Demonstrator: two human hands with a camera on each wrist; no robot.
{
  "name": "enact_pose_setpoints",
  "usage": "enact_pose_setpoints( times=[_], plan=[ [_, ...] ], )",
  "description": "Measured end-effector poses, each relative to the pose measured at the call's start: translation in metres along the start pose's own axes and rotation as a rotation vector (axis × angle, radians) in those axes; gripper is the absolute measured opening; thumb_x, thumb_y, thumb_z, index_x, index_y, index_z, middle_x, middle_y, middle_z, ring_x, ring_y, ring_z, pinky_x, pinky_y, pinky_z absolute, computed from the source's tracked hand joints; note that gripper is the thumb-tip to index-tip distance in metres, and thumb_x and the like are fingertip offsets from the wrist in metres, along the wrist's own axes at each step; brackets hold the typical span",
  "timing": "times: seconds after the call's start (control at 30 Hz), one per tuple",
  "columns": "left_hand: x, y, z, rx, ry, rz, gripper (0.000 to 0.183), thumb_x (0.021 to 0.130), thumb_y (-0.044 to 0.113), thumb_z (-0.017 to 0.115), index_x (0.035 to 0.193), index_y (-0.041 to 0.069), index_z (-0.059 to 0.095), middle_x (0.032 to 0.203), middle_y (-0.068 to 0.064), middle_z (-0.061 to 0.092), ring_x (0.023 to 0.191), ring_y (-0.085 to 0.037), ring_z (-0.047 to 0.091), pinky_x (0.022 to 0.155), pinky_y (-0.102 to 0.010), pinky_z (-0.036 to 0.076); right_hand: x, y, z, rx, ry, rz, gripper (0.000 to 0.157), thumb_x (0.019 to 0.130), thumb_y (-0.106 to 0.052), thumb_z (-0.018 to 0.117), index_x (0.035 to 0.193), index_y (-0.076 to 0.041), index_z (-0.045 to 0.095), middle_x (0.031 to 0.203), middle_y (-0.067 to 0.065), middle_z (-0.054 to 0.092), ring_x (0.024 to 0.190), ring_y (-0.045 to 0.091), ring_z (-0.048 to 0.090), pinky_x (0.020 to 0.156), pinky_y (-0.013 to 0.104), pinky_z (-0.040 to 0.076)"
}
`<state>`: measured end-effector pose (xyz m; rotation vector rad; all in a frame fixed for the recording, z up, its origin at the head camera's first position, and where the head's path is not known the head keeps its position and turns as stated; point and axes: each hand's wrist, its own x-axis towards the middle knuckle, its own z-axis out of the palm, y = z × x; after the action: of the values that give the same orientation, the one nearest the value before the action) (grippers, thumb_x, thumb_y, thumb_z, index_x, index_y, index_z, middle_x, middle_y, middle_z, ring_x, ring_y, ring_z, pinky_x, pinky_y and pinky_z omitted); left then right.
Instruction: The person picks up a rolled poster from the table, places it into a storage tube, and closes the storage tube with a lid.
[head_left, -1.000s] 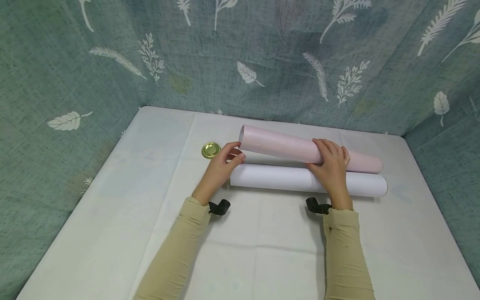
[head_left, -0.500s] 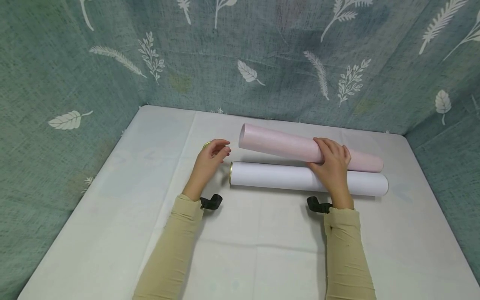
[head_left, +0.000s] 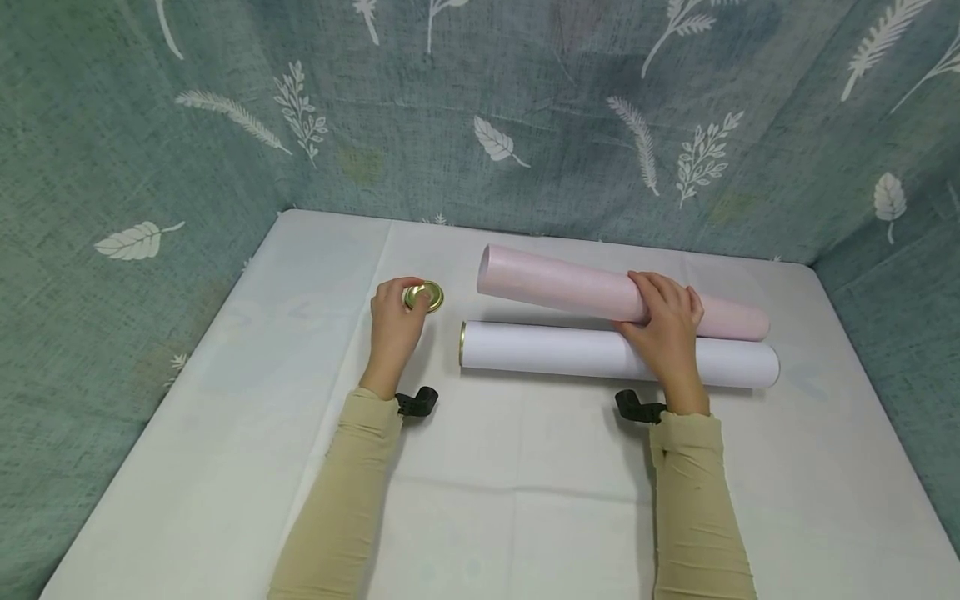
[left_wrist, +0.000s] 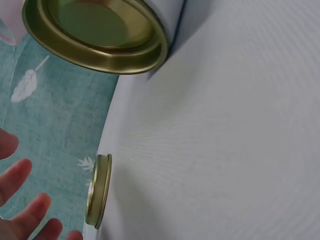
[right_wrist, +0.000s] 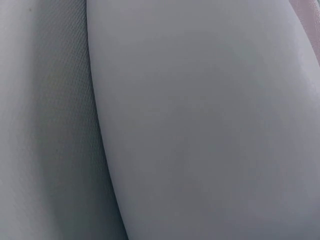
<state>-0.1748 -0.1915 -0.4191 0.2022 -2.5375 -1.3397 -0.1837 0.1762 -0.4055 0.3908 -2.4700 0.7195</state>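
A round gold metal lid (head_left: 423, 296) lies on the table at the left; the left wrist view shows it edge-on (left_wrist: 98, 191). My left hand (head_left: 396, 321) is at the lid's left side, and in the left wrist view its fingers (left_wrist: 31, 215) are spread and apart from the lid. A pale pink paper tube (head_left: 558, 282) with an open left end lies tilted behind a white tube (head_left: 543, 348), whose left end has a gold metal cap (left_wrist: 150, 52). My right hand (head_left: 663, 333) grips the pink tube, its wrist above the white one.
White cloth covers the table (head_left: 480, 533). A teal fabric backdrop (head_left: 420, 125) with white leaf prints stands behind it and at both sides. In the right wrist view, the white tube (right_wrist: 200, 120) fills most of the frame.
My left hand has drawn back leftward from the pink tube's open end to the gold lid. My right hand keeps its grip, and both tubes stay nearly in place.
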Motion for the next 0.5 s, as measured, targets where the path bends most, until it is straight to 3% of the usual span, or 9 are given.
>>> enact_pose_setpoints(
  times=[0.13, 0.27, 0.5],
  plan=[
    [0.000, -0.004, 0.004, 0.073, -0.039, -0.015, 0.034, 0.086, 0.031, 0.056, 0.113, 0.010, 0.055, 0.127, -0.012, 0.035, 0.117, -0.030, 0.026, 0.086, -0.043, 0.034, 0.000, -0.001, -0.001, 0.004, 0.000, 0.004, 0.071, 0.059, -0.017, 0.084, 0.123, -0.019, 0.053, 0.124, 0.002, 0.049, 0.119, 0.024, 0.035, 0.102, 0.047, 0.005],
    [-0.001, -0.010, 0.007, 0.221, -0.107, -0.005, 0.038, 0.084, 0.034, 0.059, 0.112, 0.010, 0.055, 0.129, -0.015, 0.031, 0.119, -0.032, 0.021, 0.089, -0.044, 0.030, 0.001, 0.000, 0.000, 0.008, -0.003, 0.010, 0.070, 0.059, -0.016, 0.084, 0.123, -0.019, 0.054, 0.123, 0.002, 0.050, 0.119, 0.024, 0.036, 0.102, 0.046, 0.005],
    [-0.004, -0.012, 0.007, 0.406, -0.159, 0.037, 0.042, 0.084, 0.038, 0.058, 0.112, 0.007, 0.055, 0.128, -0.020, 0.034, 0.119, -0.037, 0.023, 0.090, -0.050, 0.027, 0.001, -0.001, 0.000, -0.008, -0.008, 0.011, 0.070, 0.060, -0.018, 0.084, 0.123, -0.019, 0.053, 0.123, 0.002, 0.049, 0.119, 0.024, 0.035, 0.102, 0.046, 0.005]
  ],
)
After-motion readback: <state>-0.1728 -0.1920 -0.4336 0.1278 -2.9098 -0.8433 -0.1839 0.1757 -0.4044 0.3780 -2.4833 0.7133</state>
